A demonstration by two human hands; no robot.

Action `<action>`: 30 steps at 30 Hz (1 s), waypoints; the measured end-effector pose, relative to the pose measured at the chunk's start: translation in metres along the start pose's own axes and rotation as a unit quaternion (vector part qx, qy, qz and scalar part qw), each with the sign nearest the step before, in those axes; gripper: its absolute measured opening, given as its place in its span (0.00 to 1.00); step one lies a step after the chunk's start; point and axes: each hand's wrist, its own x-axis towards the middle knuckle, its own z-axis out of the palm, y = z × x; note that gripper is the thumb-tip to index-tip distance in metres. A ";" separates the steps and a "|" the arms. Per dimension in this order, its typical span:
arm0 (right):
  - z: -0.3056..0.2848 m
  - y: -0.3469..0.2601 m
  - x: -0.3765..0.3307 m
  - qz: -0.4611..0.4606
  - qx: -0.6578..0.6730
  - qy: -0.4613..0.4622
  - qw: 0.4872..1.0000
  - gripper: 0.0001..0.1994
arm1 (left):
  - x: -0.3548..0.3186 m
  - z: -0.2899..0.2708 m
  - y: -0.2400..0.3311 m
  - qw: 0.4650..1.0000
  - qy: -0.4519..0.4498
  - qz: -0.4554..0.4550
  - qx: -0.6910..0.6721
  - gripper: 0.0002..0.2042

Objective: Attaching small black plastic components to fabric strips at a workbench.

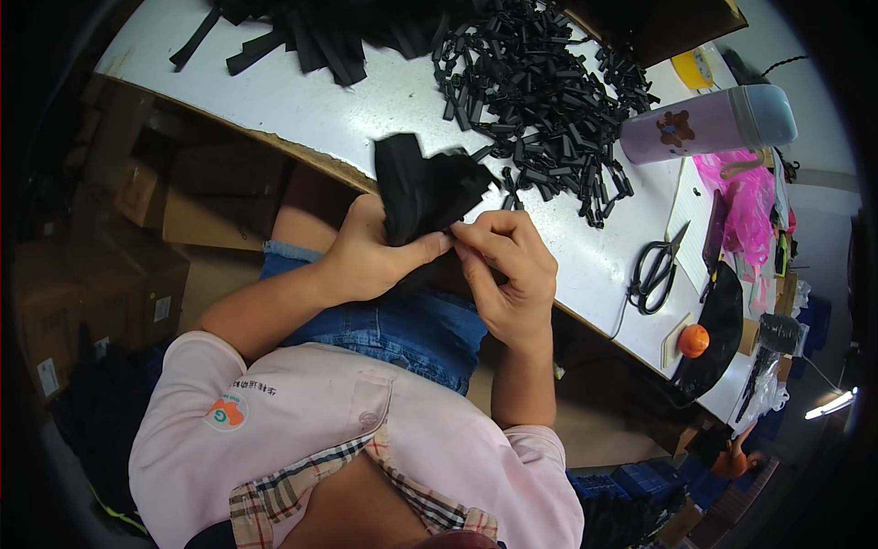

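So over on the far left there's a stack of brown cardboard boxes (pixel 137 238) sitting below the edge of the desk (pixel 384 101), pretty dim down there. Up top on the desk lies a pile of flat black strips (pixel 302 37), and just right of that a much bigger heap of small black plastic clips (pixel 540 91) spilling toward the middle.

Right at the desk's near edge is the main thing: a floppy piece of black fabric (pixel 425 188), partly resting on the desk and partly hanging over the person's lap. The left hand (pixel 366 256) is clamped on its lower edge, thumb pinching the cloth. The right hand (pixel 508 270) sits just beside it, fingertips touching the left thumb area and pinching the same bit of fabric, fingers curled in tight. Can't tell whether there's something tiny between the fingers, too small to see.

Moving right, a lilac bottle (pixel 704 123) with a grey cap lies on its side near the clips, with a yellow tape roll (pixel 695 66) behind it. Below that, some pink plastic bag (pixel 745 201), then black scissors (pixel 657 270) lying flat on the desk, and a little orange ball-shaped thing (pixel 693 340) near the desk's right end.
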 end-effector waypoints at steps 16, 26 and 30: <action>0.017 0.005 -0.015 0.254 0.510 0.065 0.820 0.02 | -0.002 -0.001 0.011 0.988 -0.022 -0.030 -0.153 0.12; 0.034 0.001 -0.020 0.166 0.301 0.150 0.927 0.03 | -0.003 0.003 0.007 0.994 -0.010 -0.015 -0.111 0.12; 0.041 0.004 -0.022 0.038 0.084 0.179 0.980 0.04 | -0.007 0.010 0.003 0.992 0.032 -0.002 -0.119 0.11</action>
